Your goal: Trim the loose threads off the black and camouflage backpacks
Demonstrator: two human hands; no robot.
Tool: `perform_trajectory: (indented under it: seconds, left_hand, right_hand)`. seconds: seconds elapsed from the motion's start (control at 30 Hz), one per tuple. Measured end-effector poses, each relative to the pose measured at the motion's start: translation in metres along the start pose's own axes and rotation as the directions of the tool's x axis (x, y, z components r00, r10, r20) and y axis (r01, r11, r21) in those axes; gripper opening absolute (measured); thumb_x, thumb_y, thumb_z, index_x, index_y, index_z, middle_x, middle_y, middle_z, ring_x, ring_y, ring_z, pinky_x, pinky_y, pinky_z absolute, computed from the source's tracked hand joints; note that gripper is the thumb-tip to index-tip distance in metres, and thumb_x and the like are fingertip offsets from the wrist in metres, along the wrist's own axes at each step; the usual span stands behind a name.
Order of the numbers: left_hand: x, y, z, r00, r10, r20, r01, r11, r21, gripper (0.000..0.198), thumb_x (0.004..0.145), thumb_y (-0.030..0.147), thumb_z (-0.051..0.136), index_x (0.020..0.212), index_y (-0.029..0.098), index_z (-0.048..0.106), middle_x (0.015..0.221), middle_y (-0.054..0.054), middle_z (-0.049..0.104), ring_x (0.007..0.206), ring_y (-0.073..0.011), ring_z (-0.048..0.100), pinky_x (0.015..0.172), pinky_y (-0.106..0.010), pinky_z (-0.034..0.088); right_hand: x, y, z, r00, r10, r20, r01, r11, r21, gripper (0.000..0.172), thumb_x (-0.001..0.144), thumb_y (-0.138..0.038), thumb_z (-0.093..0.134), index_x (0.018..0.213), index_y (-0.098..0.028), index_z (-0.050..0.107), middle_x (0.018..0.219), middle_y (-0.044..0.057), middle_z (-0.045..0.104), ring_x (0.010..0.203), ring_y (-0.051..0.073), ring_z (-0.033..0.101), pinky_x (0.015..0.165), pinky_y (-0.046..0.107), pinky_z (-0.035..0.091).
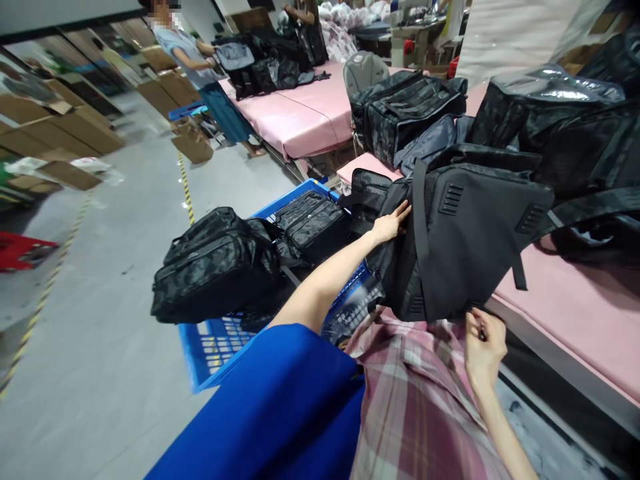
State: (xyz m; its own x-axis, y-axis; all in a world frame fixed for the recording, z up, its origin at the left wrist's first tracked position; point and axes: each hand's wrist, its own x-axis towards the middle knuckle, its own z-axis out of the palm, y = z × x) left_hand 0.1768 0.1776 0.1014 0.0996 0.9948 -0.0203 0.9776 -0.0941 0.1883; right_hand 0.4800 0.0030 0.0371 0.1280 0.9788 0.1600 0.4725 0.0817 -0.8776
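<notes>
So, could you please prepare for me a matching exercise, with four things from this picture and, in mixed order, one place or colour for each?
1. crate
2. left hand
3. right hand
4. near table

A. with fingertips at the near edge of the dark backpack
B. pink on top
C. blue
D. farther up the backpack, beside a strap

Pairs: 1-C, 2-D, 3-A, 4-B
</notes>
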Motion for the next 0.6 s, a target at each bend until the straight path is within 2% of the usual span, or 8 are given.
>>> perform_trajectory:
  seconds: [0.07, 0.13, 0.23, 0.3, 0.4, 0.47, 0.53, 0.6]
  left_hand:
    - [0.001, 0.000, 0.001, 1.000, -0.001, -0.002, 0.001, 1.000, -0.018, 0.072, 0.084, 0.029, 0.056, 0.147, 0.030, 0.021, 0.157, -0.004, 0.005, 0.111, -0.0276, 0.058, 0.088, -0.035, 0.052]
    - [0.002, 0.000, 0.001, 1.000, 0.008, -0.008, -0.008, 0.999, -0.031, 0.073, 0.084, 0.027, 0.058, 0.147, 0.028, 0.022, 0.157, -0.007, 0.007, 0.111, -0.0271, 0.059, 0.088, -0.033, 0.052]
    - [-0.001, 0.001, 0.002, 0.999, 0.016, -0.037, -0.018, 0.999, -0.040, 0.071, 0.086, 0.025, 0.053, 0.147, 0.026, 0.019, 0.157, -0.008, 0.007, 0.111, -0.0242, 0.058, 0.088, -0.028, 0.050]
    - [-0.006, 0.004, 0.001, 0.998, 0.021, -0.061, -0.024, 0.999, -0.046, 0.068, 0.086, 0.022, 0.050, 0.147, 0.026, 0.020, 0.157, -0.007, 0.008, 0.108, -0.0216, 0.059, 0.086, -0.024, 0.049]
    - [-0.017, 0.007, 0.001, 0.995, 0.040, -0.093, -0.045, 0.997, -0.057, 0.067, 0.083, 0.018, 0.053, 0.145, 0.023, 0.029, 0.156, -0.009, 0.013, 0.105, -0.0212, 0.061, 0.082, -0.022, 0.051]
    - [-0.025, 0.009, 0.005, 0.993, 0.045, -0.106, -0.053, 0.996, -0.075, 0.069, 0.080, 0.016, 0.057, 0.143, 0.022, 0.032, 0.156, -0.009, 0.014, 0.106, -0.0230, 0.061, 0.080, -0.025, 0.053]
    - [-0.029, 0.011, 0.011, 0.994, 0.030, -0.106, -0.043, 0.992, -0.121, 0.072, 0.078, 0.014, 0.056, 0.144, 0.025, 0.030, 0.156, -0.006, 0.011, 0.108, -0.0238, 0.060, 0.082, -0.029, 0.055]
    - [-0.031, 0.016, 0.018, 0.995, 0.002, -0.095, -0.019, 0.984, -0.177, 0.076, 0.077, 0.012, 0.052, 0.146, 0.030, 0.025, 0.157, -0.002, 0.006, 0.108, -0.0236, 0.060, 0.084, -0.033, 0.055]
  right_hand:
    - [-0.008, -0.019, 0.008, 0.986, -0.118, 0.120, 0.117, 0.993, 0.019, 0.031, 0.083, -0.045, 0.052, 0.096, -0.020, 0.065, 0.100, 0.010, 0.061, 0.093, 0.022, 0.058, 0.083, 0.035, 0.046]
    - [-0.012, -0.032, 0.023, 0.955, -0.200, 0.218, 0.199, 0.980, 0.024, 0.033, 0.080, -0.045, 0.056, 0.101, -0.022, 0.066, 0.101, 0.008, 0.062, 0.089, 0.020, 0.060, 0.075, 0.032, 0.049]
    - [-0.010, -0.042, 0.044, 0.923, -0.250, 0.291, 0.268, 0.963, -0.022, 0.044, 0.078, -0.041, 0.059, 0.117, -0.021, 0.060, 0.104, 0.008, 0.061, 0.088, 0.020, 0.060, 0.066, 0.028, 0.049]
    - [-0.004, -0.046, 0.050, 0.902, -0.285, 0.324, 0.312, 0.949, -0.036, 0.037, 0.079, -0.036, 0.056, 0.111, -0.021, 0.063, 0.095, 0.007, 0.062, 0.080, 0.019, 0.061, 0.062, 0.027, 0.048]
    - [0.008, -0.055, 0.040, 0.851, -0.369, 0.373, 0.393, 0.919, 0.011, 0.015, 0.080, -0.031, 0.054, 0.081, -0.024, 0.066, 0.075, 0.001, 0.062, 0.065, 0.017, 0.060, 0.057, 0.026, 0.048]
    - [0.021, -0.065, 0.024, 0.830, -0.424, 0.363, 0.441, 0.897, 0.038, 0.019, 0.080, -0.032, 0.054, 0.064, -0.024, 0.061, 0.064, -0.001, 0.059, 0.056, 0.016, 0.057, 0.051, 0.026, 0.047]
    - [0.040, -0.077, 0.005, 0.847, -0.456, 0.274, 0.467, 0.884, 0.028, 0.022, 0.083, -0.033, 0.053, 0.064, -0.024, 0.060, 0.063, 0.000, 0.058, 0.055, 0.016, 0.056, 0.051, 0.027, 0.047]
    - [0.067, -0.095, -0.013, 0.870, -0.479, 0.118, 0.483, 0.875, -0.006, 0.016, 0.085, -0.033, 0.051, 0.080, -0.024, 0.064, 0.077, 0.002, 0.063, 0.068, 0.018, 0.060, 0.062, 0.030, 0.049]
